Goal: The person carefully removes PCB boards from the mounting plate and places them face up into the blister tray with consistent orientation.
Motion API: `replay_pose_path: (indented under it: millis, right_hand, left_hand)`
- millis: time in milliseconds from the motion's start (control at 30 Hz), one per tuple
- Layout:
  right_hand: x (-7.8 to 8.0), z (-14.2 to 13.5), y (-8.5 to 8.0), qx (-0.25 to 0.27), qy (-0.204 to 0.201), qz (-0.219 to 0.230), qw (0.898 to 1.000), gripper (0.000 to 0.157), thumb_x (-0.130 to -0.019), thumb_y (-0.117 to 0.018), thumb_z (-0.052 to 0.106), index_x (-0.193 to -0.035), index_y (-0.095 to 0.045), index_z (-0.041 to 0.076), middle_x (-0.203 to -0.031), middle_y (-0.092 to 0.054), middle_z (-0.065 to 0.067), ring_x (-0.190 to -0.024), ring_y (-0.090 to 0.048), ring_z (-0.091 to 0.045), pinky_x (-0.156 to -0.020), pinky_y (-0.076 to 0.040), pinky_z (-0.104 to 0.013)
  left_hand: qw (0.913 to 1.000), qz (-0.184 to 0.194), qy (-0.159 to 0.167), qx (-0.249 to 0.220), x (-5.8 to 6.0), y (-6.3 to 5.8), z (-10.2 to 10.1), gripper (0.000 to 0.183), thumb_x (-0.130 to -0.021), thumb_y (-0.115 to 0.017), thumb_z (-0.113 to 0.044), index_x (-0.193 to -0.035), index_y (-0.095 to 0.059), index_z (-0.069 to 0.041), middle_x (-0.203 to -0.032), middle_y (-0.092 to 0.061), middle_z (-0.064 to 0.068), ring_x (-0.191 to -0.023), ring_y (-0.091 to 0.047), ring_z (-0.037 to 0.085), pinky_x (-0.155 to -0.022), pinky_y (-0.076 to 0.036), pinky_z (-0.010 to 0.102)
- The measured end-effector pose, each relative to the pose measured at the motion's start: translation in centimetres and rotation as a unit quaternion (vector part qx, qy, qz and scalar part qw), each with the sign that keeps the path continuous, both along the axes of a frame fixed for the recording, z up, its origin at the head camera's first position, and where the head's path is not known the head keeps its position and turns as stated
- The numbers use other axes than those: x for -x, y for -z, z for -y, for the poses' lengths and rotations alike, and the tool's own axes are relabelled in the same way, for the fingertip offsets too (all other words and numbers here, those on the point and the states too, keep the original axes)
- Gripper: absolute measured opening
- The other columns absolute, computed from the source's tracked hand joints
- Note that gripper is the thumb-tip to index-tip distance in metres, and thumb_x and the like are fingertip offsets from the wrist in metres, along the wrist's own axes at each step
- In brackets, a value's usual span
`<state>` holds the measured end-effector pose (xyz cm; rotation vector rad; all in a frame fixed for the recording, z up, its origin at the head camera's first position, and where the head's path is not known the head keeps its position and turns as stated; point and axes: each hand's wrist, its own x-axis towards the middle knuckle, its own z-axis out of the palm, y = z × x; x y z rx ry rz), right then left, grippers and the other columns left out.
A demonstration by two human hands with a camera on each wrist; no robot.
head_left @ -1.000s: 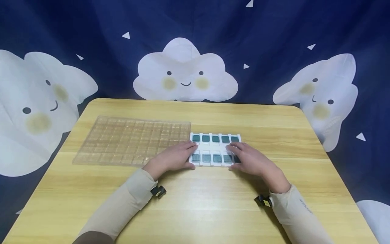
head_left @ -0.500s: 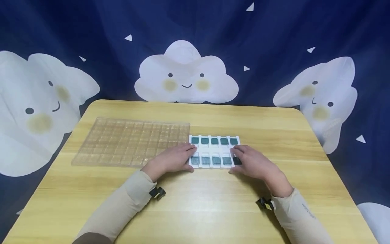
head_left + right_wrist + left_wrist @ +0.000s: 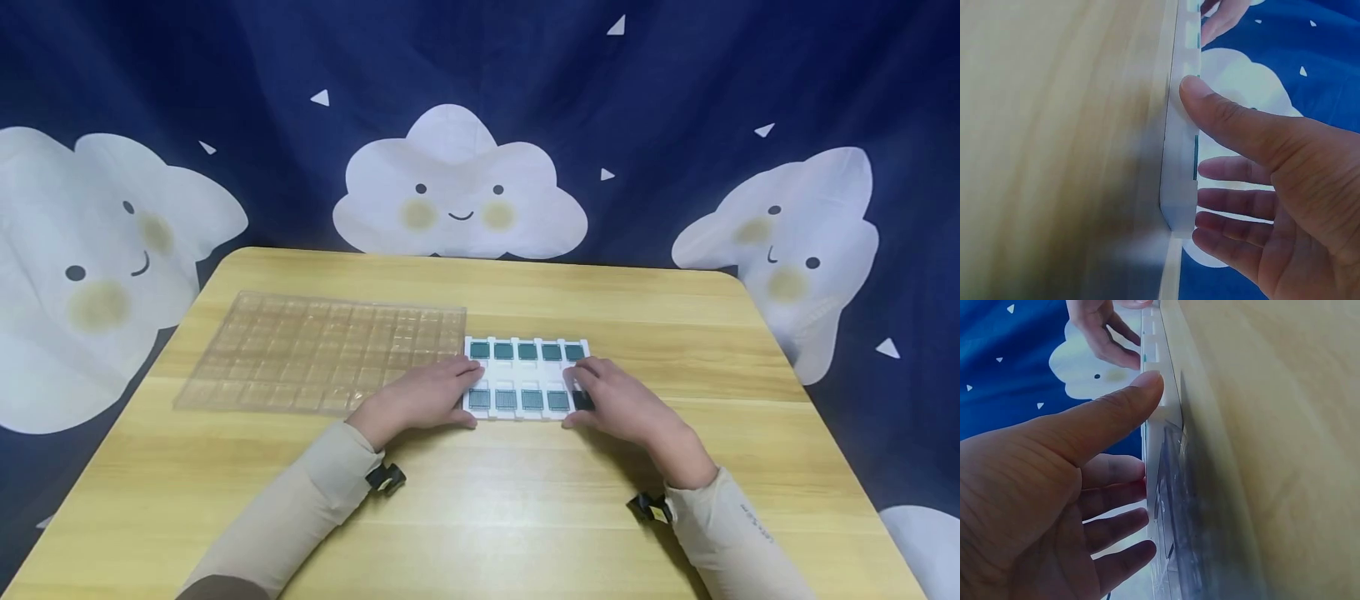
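Head view: left hand (image 3: 429, 390) and right hand (image 3: 624, 399) grip the centre tray (image 3: 519, 379), likely light, stiff, best held at its ends.

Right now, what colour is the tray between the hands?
The tray is white, seen best in the head view.

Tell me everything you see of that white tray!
The white tray looks like plastic, a rectangle with notched edges. Two rows of five squares sit in it, mostly green; the near right one looks darker, partly hidden. It lies flat on the wooden table, right beside the clear tray; whether they touch is unclear. The left-hand grip and right-hand grip touch its ends.
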<state>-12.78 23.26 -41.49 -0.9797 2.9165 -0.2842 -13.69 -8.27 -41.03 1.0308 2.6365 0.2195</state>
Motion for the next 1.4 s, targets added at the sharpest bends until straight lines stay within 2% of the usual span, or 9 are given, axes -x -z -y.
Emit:
replay_pose_path:
  millis: [267, 467, 667, 800, 1067, 1400]
  right_hand:
    - [0.4, 0.9, -0.1, -0.004, 0.017, 0.025, 1.000, 0.075, -0.075, -0.084, 0.043, -0.129, -0.058, -0.002, -0.130, -0.054, -0.021, -0.118, -0.052, -0.036, -0.103, -0.044, -0.049]
    - [0.4, 1.6, 0.2, -0.004, 0.015, 0.045, 0.999, 0.075, -0.076, -0.083, 0.043, -0.130, -0.057, -0.003, -0.130, -0.054, -0.022, -0.118, -0.052, -0.036, -0.102, -0.044, -0.048]
    - [0.4, 1.3, -0.2, 0.000, 0.034, 0.042, 0.999, 0.075, -0.075, -0.084, 0.040, -0.132, -0.057, -0.001, -0.131, -0.053, -0.021, -0.118, -0.052, -0.036, -0.104, -0.043, -0.049]
    - [0.5, 0.9, -0.5, -0.006, 0.029, 0.053, 0.998, 0.075, -0.076, -0.083, 0.041, -0.133, -0.056, 0.001, -0.131, -0.053, -0.021, -0.118, -0.053, -0.036, -0.103, -0.043, -0.050]
    - [1.3, 0.4, -1.1, -0.005, 0.023, 0.026, 0.999, 0.076, -0.073, -0.086, 0.040, -0.128, -0.058, -0.003, -0.128, -0.055, -0.022, -0.116, -0.054, -0.036, -0.102, -0.044, -0.048]
    - [0.6, 0.2, -0.5, -0.018, 0.036, 0.041, 0.998, 0.079, -0.073, -0.084, 0.045, -0.130, -0.057, -0.003, -0.129, -0.055, -0.020, -0.117, -0.051, -0.035, -0.102, -0.044, -0.048]
  left_hand:
    - [0.9999, 0.011, 0.000, -0.003, 0.2, 0.0, 0.7, 0.085, -0.089, -0.065, -0.053, -0.149, -0.036, 0.000, -0.154, -0.033, 0.016, -0.143, -0.028, 0.034, -0.117, -0.022, 0.043]
    - [0.9997, 0.026, -0.006, 0.001, 0.4, -0.2, 1.4, 0.083, -0.087, -0.067, -0.052, -0.147, -0.040, 0.000, -0.151, -0.038, 0.018, -0.140, -0.033, 0.035, -0.116, -0.026, 0.045]
    - [0.9998, 0.014, -0.011, -0.013, 1.4, -1.3, 0.7, 0.077, -0.089, -0.067, -0.048, -0.146, -0.042, -0.003, -0.149, -0.042, 0.017, -0.137, -0.038, 0.034, -0.114, -0.030, 0.045]
    - [0.9993, 0.024, -0.019, -0.020, 2.0, -1.9, 0.3, 0.078, -0.090, -0.066, -0.048, -0.148, -0.039, -0.003, -0.150, -0.040, 0.017, -0.138, -0.036, 0.033, -0.114, -0.029, 0.044]
    - [0.9981, 0.012, -0.040, -0.045, 3.5, -2.7, -0.9, 0.078, -0.090, -0.065, -0.048, -0.151, -0.036, -0.008, -0.152, -0.038, 0.015, -0.139, -0.035, 0.032, -0.115, -0.028, 0.045]
    - [0.9983, 0.012, -0.043, -0.038, 4.1, -2.0, -1.5, 0.079, -0.090, -0.065, -0.050, -0.150, -0.037, -0.008, -0.149, -0.041, 0.017, -0.138, -0.037, 0.032, -0.114, -0.029, 0.045]
